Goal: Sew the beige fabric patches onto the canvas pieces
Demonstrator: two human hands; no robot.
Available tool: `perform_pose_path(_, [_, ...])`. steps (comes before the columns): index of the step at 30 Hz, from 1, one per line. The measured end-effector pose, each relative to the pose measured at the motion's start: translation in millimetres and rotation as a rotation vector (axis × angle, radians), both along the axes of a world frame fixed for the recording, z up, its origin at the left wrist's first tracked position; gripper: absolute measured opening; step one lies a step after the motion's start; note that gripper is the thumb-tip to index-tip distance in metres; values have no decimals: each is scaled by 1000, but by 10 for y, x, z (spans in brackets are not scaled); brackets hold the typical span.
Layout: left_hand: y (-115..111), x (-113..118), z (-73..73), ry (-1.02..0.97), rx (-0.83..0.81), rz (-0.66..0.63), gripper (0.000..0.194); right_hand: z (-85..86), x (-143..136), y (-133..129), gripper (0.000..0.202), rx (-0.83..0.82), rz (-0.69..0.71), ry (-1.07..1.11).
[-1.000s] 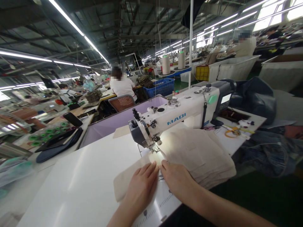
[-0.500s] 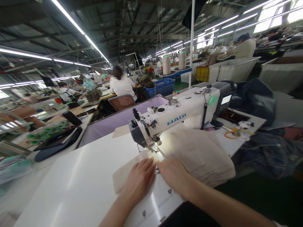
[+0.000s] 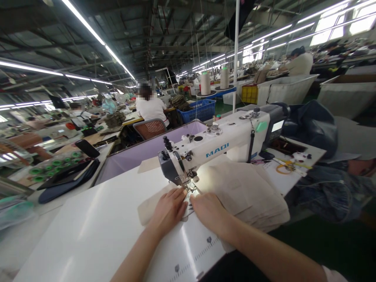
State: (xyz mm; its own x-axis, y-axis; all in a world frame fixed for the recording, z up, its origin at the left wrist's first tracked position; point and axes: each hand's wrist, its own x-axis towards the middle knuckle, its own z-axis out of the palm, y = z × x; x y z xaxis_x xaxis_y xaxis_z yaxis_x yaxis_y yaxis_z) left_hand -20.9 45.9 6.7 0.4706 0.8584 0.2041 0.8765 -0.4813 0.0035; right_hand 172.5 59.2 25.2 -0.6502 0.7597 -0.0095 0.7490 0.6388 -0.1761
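Beige fabric (image 3: 237,188) lies under the head of a white sewing machine (image 3: 219,147), whose lamp lights the needle area. My left hand (image 3: 170,207) rests palm down on the fabric's left part, fingers close together and pointing at the presser foot (image 3: 191,187). Just right of it, my right hand (image 3: 209,211) is curled, with thumb and fingers pressed together on the fabric edge in front of the foot. Layers of the fabric spread to the right beneath the machine arm.
Scissors (image 3: 284,168) and small tools lie right of the machine. Behind it stand a lilac bin (image 3: 126,158), thread cones (image 3: 205,84) and a blue basket (image 3: 199,111). A person in white (image 3: 149,107) sits beyond. Denim (image 3: 331,192) hangs at the right.
The fabric's left part has moved forward, toward the machine, and its near edge is now farther from me. Both hands have moved slightly forward with it.
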Motion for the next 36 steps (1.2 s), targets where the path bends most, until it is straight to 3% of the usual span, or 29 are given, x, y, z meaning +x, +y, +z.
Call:
perform_pose_path(5, [47,-21,-10,21,4,23,36,-80,32,-182,24,2,5,3])
perform_pose_path(12, [34,-22,-51,14,19,59,38,-468,0,-411,38,95,24,66])
perform_pose_path(16, [19,-19,-55,4,18,63,37,-552,1,-417,41,115,49,62])
perform_pose_path(23, [7,-8,-78,-54,22,85,36,-511,24,-411,42,104,57,50])
perform_pose_path(28, [38,-11,47,-127,-93,138,37,-432,52,-414,39,44,39,60])
perform_pose_path(32, [18,-131,163,-93,-160,234,41,-334,140,-394,40,-62,-53,184])
perform_pose_path(36, [-143,-222,191,41,-198,440,26,-225,283,-309,43,-105,-152,346])
